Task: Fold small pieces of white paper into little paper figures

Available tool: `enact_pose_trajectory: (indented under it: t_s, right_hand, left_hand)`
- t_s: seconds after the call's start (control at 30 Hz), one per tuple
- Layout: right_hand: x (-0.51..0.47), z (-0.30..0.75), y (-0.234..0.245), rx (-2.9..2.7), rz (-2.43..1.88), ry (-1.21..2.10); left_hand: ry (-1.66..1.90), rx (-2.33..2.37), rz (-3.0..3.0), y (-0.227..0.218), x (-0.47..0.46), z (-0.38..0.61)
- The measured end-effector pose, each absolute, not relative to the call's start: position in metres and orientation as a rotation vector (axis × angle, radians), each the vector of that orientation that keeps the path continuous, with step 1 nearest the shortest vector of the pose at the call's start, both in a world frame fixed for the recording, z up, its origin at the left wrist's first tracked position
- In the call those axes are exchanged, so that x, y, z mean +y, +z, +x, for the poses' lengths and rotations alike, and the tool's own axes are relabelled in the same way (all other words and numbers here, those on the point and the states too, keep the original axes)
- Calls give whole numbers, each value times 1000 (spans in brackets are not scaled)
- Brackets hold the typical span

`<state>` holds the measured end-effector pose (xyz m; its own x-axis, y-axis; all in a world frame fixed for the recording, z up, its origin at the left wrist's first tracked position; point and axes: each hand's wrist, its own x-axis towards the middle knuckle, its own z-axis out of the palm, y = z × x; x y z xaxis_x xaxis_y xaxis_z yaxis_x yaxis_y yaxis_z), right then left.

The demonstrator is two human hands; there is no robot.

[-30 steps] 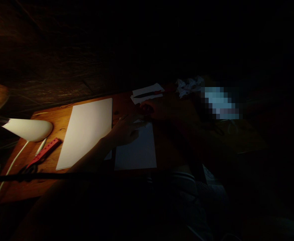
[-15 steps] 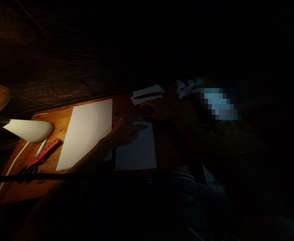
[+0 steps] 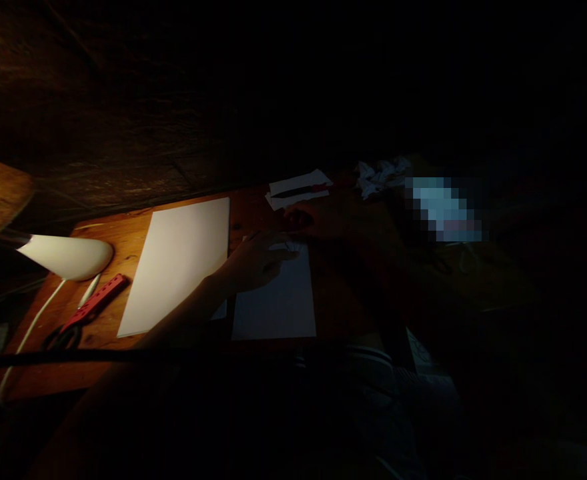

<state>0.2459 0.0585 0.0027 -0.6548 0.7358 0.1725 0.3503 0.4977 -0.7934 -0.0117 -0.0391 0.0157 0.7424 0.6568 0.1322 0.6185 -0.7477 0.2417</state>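
The scene is very dark, lit only from the left. My left hand rests on the top edge of a small white sheet lying on a wooden table, its fingers curled and pressed onto the paper. My right hand lies in shadow just beyond the sheet's top edge, close to the left hand; its fingers look curled, but what they hold is hidden by the dark. A larger white sheet lies to the left of the small one.
A white lamp head with its cord shines at the left. Beside it lie a white pen and red-handled scissors. Folded white papers with a dark pen and a crumpled cloth sit at the far edge.
My left hand's fingers have slid a little to the right along the top of the small sheet. The view has shifted slightly. The right hand stays in place.
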Motion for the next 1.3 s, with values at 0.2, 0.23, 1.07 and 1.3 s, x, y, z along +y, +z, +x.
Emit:
enact_pose_trajectory:
  t_s: [0.2,0.23,1.07,1.3]
  right_hand:
    - [56,241,2,-2168,-987,1034]
    - [56,239,1,-2149,-1018,1043]
    - [56,241,-5,-2329,-948,909]
    - [53,237,-2,-2392,-1012,840]
  left_hand:
    - [290,1043,2732,17,-40,-10]
    - [289,1052,2733,17,-40,-9]
    - [305,1037,2726,12,-38,-14]
    - [323,1041,2734,11,-38,-13]
